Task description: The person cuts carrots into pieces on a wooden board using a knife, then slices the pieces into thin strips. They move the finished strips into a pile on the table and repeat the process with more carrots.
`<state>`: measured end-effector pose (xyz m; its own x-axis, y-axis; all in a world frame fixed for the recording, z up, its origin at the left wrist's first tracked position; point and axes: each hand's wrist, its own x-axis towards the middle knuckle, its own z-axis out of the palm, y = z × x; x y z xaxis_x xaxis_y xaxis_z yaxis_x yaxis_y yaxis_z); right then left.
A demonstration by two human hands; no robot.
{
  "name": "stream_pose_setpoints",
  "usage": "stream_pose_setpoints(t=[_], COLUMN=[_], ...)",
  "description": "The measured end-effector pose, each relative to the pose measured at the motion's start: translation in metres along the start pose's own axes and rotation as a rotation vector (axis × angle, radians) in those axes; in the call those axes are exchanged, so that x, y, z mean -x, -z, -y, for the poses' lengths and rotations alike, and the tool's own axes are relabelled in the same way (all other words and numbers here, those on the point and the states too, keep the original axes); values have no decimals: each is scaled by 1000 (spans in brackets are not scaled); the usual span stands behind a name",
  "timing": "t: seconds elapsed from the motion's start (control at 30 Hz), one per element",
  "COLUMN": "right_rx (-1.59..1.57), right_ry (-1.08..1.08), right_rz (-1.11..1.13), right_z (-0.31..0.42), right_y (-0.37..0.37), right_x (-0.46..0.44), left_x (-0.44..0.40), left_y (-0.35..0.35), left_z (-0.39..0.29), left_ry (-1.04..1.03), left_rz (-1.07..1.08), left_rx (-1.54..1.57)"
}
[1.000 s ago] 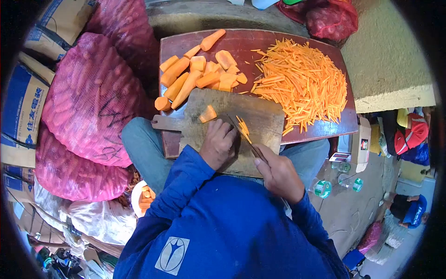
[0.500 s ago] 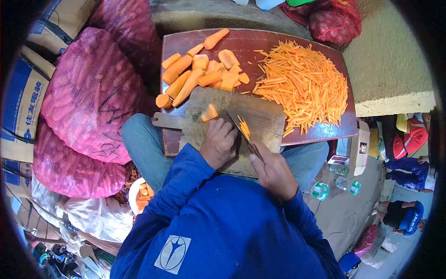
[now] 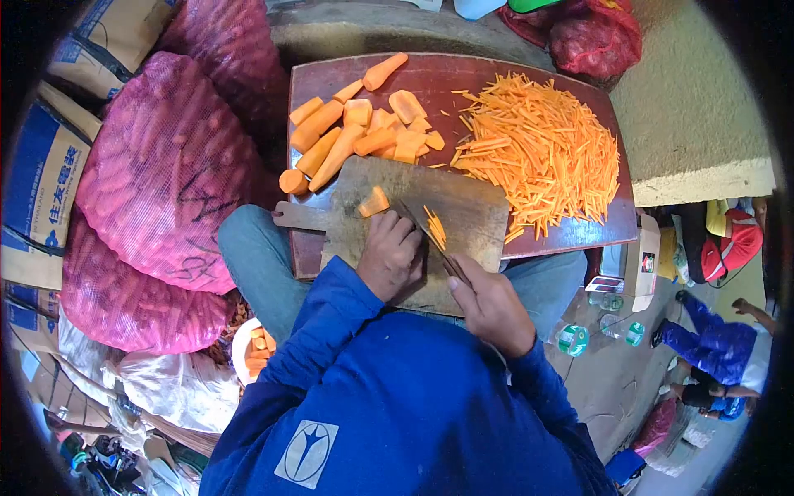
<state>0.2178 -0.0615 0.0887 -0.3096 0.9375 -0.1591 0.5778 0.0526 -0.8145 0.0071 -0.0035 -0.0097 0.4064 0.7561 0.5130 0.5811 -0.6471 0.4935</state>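
Observation:
My right hand (image 3: pixel 495 304) is closed round the handle of a knife (image 3: pixel 432 240), whose blade slants up and left over the wooden cutting board (image 3: pixel 356 178). My left hand (image 3: pixel 390 258) rests on the board with curled fingers, close against the blade; whatever lies beneath them is hidden. Just beyond its fingertips lies a carrot chunk (image 3: pixel 375 202). A few thin carrot strips (image 3: pixel 434 227) sit right of the blade. Behind the board are peeled carrots and cut pieces (image 3: pixel 337 157), and to their right a large heap of carrot strips (image 3: pixel 542 153).
The board lies on a dark red table (image 3: pixel 463 70) over my knees. Pink mesh sacks (image 3: pixel 165 174) and cardboard boxes (image 3: pixel 41 174) stand at left, near a white bowl (image 3: pixel 240 351) of carrots. Plastic bottles (image 3: pixel 572 339) are on the floor at right, with people (image 3: pixel 715 343) further off.
Both hands and the knife stay almost in place on the board. At far right, a person in blue trousers has shifted position, partly covering another person.

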Motion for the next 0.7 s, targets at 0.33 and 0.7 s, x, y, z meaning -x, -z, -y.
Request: stream_pose_setpoints(t=[0.33, 0.7], right_rx=[16, -188], right_ry=[-55, -74], right_rz=[2, 71], right_z=[-4, -14], right_y=[1, 12], right_x=[1, 19], left_x=[8, 2], left_y=[2, 44], left_z=[4, 30], left_ry=[63, 249], left_rz=[-13, -20], left_rx=[64, -172])
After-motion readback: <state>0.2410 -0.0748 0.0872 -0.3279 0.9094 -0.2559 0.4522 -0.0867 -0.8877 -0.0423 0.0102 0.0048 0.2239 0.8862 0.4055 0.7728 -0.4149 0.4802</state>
